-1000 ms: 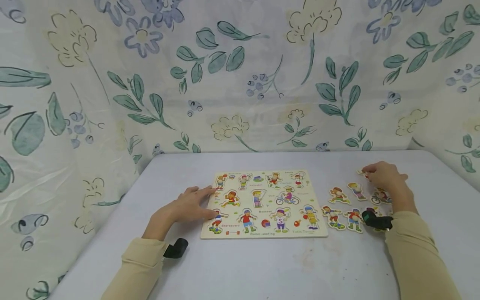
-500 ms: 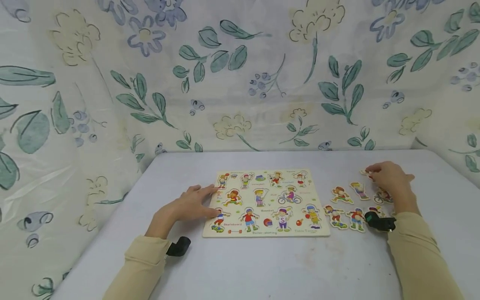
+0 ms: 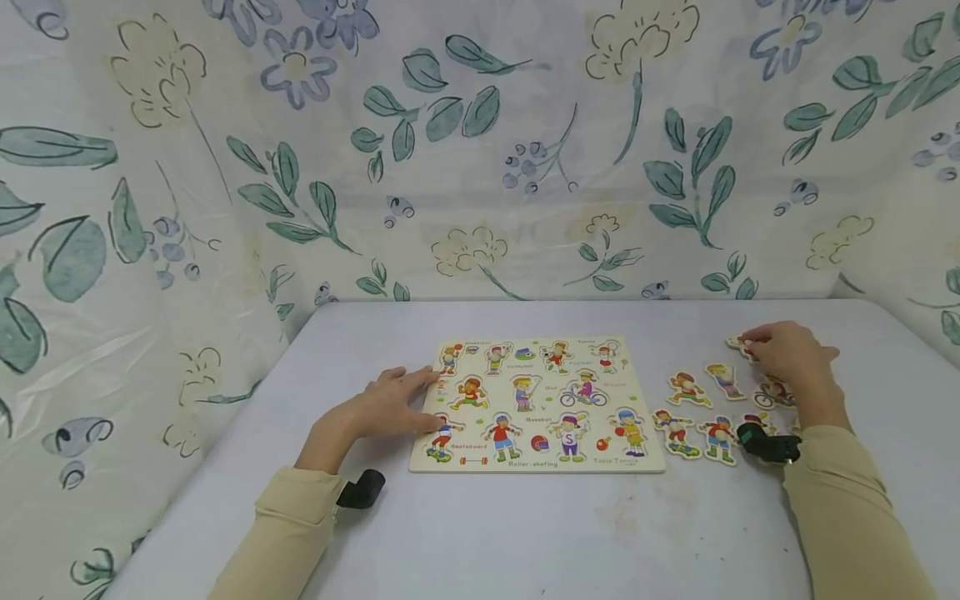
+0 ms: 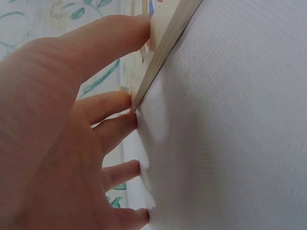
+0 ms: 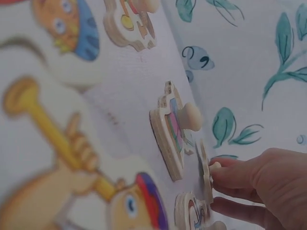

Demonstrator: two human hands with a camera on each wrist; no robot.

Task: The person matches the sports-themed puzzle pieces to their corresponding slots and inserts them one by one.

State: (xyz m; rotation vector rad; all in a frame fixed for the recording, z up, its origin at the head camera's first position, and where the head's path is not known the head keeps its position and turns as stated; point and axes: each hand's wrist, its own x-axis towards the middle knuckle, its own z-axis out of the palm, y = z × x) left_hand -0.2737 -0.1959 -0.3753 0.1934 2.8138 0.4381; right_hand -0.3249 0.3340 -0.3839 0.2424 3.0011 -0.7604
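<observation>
My left hand [image 3: 378,408] lies spread at the left edge of a wooden peg puzzle board [image 3: 637,467] printed with sports figures. In the left wrist view, the thumb [image 4: 110,36] and index finger touch the board's edge, while other fingertips rest on the table. At the far right of the table, my right hand [image 3: 795,362] pinches the small knob of a puzzle piece [image 3: 737,343]. The right wrist view shows this piece [image 5: 205,175] tilted edge-on, with thumb and finger at its knob; its picture is mostly hidden.
Right of the board lie several loose knobbed pieces: a runner [image 3: 686,388], a golfer [image 3: 722,381], a cyclist [image 3: 772,392], a skateboarder [image 3: 677,435] and a roller skater [image 3: 720,440]. The right wrist's black camera [image 3: 768,443] partly covers a baseball piece. A floral curtain [image 3: 480,167] hangs behind the table.
The head view has shifted slightly, so everything sits a little further right. My right hand stays at the same piece, a bit more of which shows. The left hand keeps its place on the board.
</observation>
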